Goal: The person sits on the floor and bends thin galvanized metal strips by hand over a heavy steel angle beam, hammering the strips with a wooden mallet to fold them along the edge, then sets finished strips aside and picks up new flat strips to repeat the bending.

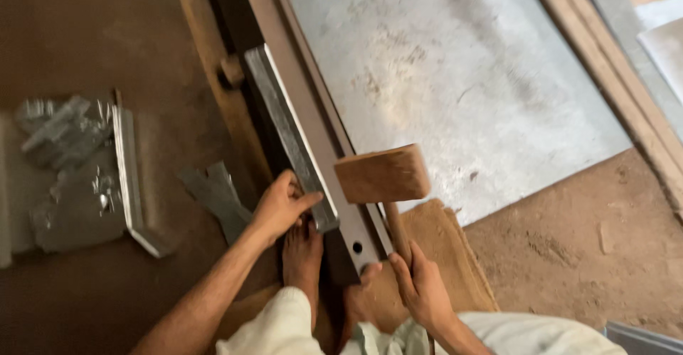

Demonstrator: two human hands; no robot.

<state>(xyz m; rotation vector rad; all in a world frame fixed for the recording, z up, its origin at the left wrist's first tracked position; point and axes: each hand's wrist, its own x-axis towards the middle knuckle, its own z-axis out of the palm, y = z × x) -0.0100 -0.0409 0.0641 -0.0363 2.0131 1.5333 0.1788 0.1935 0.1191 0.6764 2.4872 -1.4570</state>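
Observation:
My left hand (281, 204) grips the near end of a long folded strip of grey sheet metal (284, 127) that lies along a dark steel bar (334, 205). My right hand (421, 289) is closed round the handle of a wooden mallet (383, 176), whose block head hangs just above the bar, right of the strip. My two bare feet (304, 255) rest on the floor beside the bar's near end, one on each side.
A large galvanised metal sheet (455, 77) lies on the earthen floor to the right. Several cut metal scraps and folded pieces (78, 170) are piled at the left. A brown sack mat (441, 255) lies under me. More sheet edges (640, 42) show at the far right.

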